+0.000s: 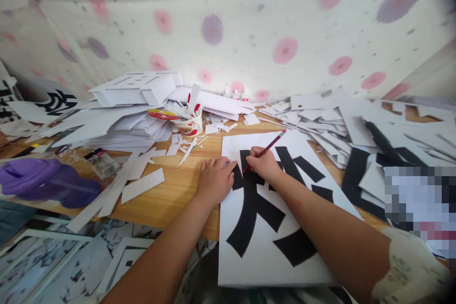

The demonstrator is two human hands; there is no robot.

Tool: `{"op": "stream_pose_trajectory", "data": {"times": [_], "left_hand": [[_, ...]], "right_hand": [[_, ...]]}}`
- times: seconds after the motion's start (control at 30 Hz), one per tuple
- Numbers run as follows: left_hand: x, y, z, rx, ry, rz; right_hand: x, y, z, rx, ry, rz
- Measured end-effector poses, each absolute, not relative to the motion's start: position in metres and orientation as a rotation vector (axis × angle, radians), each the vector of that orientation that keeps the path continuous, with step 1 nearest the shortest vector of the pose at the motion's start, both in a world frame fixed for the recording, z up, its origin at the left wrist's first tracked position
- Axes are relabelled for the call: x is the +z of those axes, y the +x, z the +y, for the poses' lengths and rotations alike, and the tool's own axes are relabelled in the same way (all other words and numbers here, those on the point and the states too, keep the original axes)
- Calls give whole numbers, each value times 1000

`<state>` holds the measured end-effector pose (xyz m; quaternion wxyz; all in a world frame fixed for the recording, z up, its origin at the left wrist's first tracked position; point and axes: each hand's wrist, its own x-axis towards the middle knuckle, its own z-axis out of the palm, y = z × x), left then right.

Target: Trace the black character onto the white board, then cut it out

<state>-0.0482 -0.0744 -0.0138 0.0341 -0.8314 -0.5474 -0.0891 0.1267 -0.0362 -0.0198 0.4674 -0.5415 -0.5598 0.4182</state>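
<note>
A large white board (237, 270) lies at the table's front edge, with black cut-out character strokes (245, 218) on it. In my right hand (265, 164) is a dark red pencil (272, 142), slanting up to the right. Its tip is down at the edge of a black stroke near the upper left of the board. My left hand (215, 180) rests flat across the board's left edge, fingers stretched out, with the fingertips at a small black piece (237, 178). My right forearm covers part of the strokes on the right.
A paper cup (188, 126) of tools stands behind, beside stacked white sheets (124, 128). White offcuts (313, 114) pile up at the back right. At left are a purple bottle (46, 180), a small packet (101, 164) and white strips (142, 185). Small bottles (235, 93) stand by the curtain.
</note>
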Motion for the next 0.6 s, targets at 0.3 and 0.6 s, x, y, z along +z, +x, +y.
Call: {"op": "stream_pose_trajectory", "data": {"times": [0.3, 0.6], "left_hand": [[-11, -47, -74, -257, -2558, -1695], [-13, -46, -76, -237, -2548, -1712]], "right_hand": [[-19, 126, -34, 975, -1363, -1353], [-22, 126, -35, 968, -1396, -1356]]}}
